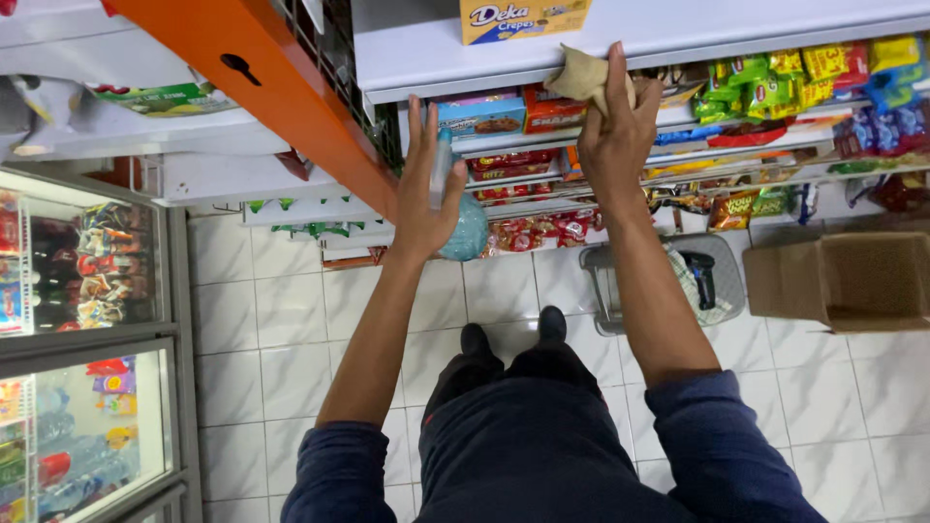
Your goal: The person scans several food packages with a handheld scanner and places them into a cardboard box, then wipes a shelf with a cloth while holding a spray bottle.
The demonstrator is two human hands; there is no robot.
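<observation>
Cloth (581, 76), tan and crumpled, sits bunched under the right hand (615, 136), whose fingers press it against the front edge of the white shelf (775, 39). It looks soft and light, best gripped as a wad. The left hand (424, 199) wraps a spray bottle (463, 228) with bluish liquid, held by its neck; likely slippery, moderately heavy.

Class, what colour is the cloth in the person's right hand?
Tan-brown; the cloth in the right hand shows best in the head view.
</observation>
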